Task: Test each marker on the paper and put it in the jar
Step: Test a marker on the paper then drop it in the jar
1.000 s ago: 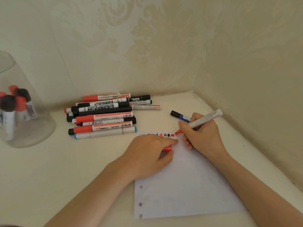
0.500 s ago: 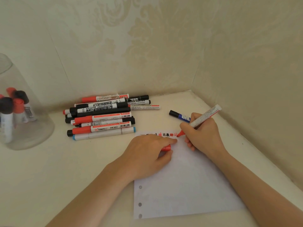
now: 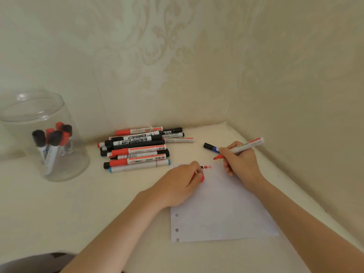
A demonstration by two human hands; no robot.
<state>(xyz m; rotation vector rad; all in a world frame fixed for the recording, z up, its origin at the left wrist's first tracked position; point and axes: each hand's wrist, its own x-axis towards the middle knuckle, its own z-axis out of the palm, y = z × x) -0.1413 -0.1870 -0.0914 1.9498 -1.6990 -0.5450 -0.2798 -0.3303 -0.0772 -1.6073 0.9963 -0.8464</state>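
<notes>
My right hand (image 3: 241, 160) grips an uncapped red marker (image 3: 247, 145), its red tip lifted just above the top edge of the white punched paper (image 3: 220, 211). Red and black test marks (image 3: 206, 167) run along that top edge. My left hand (image 3: 181, 184) rests on the paper, fingers closed around the red cap (image 3: 201, 178). A pile of red, black and blue markers (image 3: 137, 149) lies behind the paper. At the far left stands a clear glass jar (image 3: 65, 166) holding several capped markers.
A blue marker with a black cap (image 3: 210, 146) lies behind my right hand. Patterned walls meet in a corner at the back right. The white table edge runs diagonally along the right wall. A dark object (image 3: 35, 263) shows at the bottom left.
My right hand lifted the red marker's tip off the paper and drew back slightly to the right. My head tilted, bringing more of the jar into view.
</notes>
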